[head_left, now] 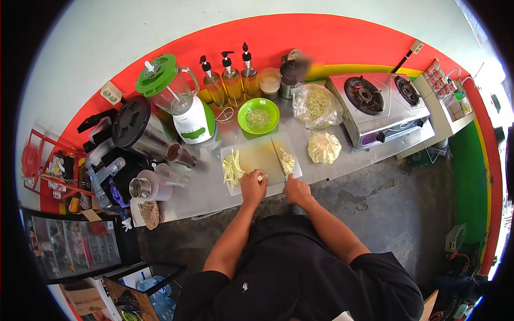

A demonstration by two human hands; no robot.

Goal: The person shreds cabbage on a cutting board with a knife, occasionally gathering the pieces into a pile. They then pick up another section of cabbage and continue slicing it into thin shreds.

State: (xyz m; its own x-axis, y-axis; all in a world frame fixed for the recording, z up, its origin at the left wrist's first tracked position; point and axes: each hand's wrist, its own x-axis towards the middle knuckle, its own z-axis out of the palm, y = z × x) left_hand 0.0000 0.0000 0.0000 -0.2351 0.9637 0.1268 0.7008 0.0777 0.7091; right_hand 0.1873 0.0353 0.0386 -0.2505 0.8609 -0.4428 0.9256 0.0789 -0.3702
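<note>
A white cutting board point(261, 152) lies on the metal counter. My right hand point(297, 191) grips a knife point(278, 155), its blade pointing away from me across the board. Chopped cabbage point(287, 162) lies along the blade's right side. My left hand point(253, 187) is closed at the board's near edge, with small pale cabbage pieces point(262, 177) at its fingertips. Longer cabbage strips point(232, 168) are heaped at the board's left. To the right of the board sits a pale cabbage head point(324, 148). Behind the board, a green bowl point(274, 124) holds finely cut cabbage.
A plastic bag of shredded cabbage point(318, 102) lies beside the gas stove point(375, 128). Pump bottles point(232, 83) line the red wall. A blender point(193, 120), a dark lidded container point(134, 125) and plastic cups point(172, 176) crowd the counter's left.
</note>
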